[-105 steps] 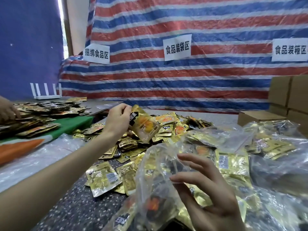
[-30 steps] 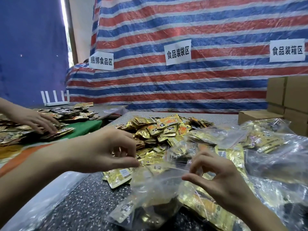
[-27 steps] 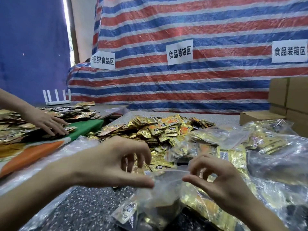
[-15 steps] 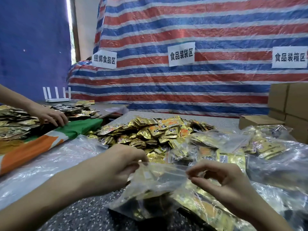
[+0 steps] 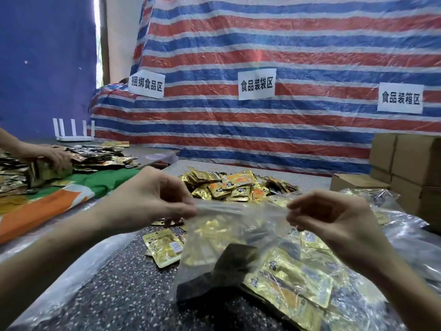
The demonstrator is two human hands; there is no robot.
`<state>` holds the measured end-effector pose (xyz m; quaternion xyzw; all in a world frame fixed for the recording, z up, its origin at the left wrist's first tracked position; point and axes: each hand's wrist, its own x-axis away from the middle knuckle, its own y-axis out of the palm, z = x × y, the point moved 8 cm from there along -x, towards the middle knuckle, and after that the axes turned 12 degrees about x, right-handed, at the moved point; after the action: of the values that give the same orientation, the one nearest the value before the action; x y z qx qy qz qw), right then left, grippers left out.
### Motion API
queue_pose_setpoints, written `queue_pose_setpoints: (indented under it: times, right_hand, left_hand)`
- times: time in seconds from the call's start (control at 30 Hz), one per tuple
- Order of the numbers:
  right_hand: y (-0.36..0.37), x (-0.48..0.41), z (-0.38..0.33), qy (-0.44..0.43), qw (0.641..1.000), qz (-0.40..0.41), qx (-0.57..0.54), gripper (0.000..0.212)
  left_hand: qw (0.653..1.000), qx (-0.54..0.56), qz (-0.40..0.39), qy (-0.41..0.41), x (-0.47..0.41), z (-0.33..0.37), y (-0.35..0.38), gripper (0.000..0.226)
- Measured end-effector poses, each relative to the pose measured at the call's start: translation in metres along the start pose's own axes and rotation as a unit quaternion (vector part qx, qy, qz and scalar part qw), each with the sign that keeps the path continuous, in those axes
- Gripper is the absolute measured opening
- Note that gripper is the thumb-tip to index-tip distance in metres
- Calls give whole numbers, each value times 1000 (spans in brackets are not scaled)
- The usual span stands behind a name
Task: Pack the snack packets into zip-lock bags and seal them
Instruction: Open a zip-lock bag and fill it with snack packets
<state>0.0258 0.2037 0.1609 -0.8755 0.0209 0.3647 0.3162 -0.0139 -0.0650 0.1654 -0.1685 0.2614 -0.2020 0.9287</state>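
**A:** Where is the bag, going by the heap?

**B:** On the speckled table (image 5: 119, 295), the loose heap of snack packets (image 5: 238, 187) lies at the far side. The zip-lock bag (image 5: 241, 212) hangs just in front of that heap, its mouth lifted and its bottom sagging onto the table.

**A:** How will it handle?

**B:** It looks like thin, soft film, probably slick. I judge it light even with the packets inside (image 5: 210, 231). It has no stiffness of its own, so the zip strip along the mouth looks like the only firm hold.

**A:** And the hands?

**B:** The left hand (image 5: 152, 197), in front of the heap and to its left, pinches one end of the mouth between thumb and forefinger. The right hand (image 5: 334, 218), to the heap's right, pinches the other end, its other fingers loosely curled. I cannot tell whether the strip is pressed closed.
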Motion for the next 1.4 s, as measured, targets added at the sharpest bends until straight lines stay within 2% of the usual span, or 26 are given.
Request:
queue_pose_setpoints:
  times: [0.27,0.47,0.57,0.67,0.77,0.8,0.9,0.97,1.03,1.17,1.3,1.4]
  right_hand:
    - [-7,2,-7,13,999,6,36,20]
    - [9,1,3,26,994,-1,107,24]
    - [13,-5,8,45,991,-7,126,28]
    - [17,-12,8,56,981,-20,182,24]
    - [29,-24,-8,36,962,-59,265,54]
    - [35,-29,-15,31,959,-76,270,58]
    - [48,-45,-28,27,961,-108,255,35]
    - [50,-52,-32,25,962,-109,248,15]
    - [52,-56,-34,18,967,-100,233,5]
    - [57,-59,-35,7,977,-98,190,2]
    - [65,-59,-37,5,983,-109,145,5]
    - [67,-61,-40,-8,984,-85,159,8]
  left_hand:
    - [988,88,98,83,-4,-1,-10,24]
    - [980,106,118,118,-12,-16,-5,16]
    - [977,138,116,115,-23,-28,1,22]
    - [981,151,73,101,-42,-34,14,14]
    - [985,142,-9,102,-61,-28,33,11]
    - [984,142,-31,107,-68,-24,37,11]
    - [976,158,-77,126,-83,-12,44,16]
    - [969,184,-103,132,-88,-7,46,17]
    - [959,211,-136,127,-89,-8,49,11]
    - [959,213,-156,101,-89,-16,45,5]
    - [964,186,-165,96,-85,-17,35,14]
    - [965,174,-179,81,-84,-19,35,18]
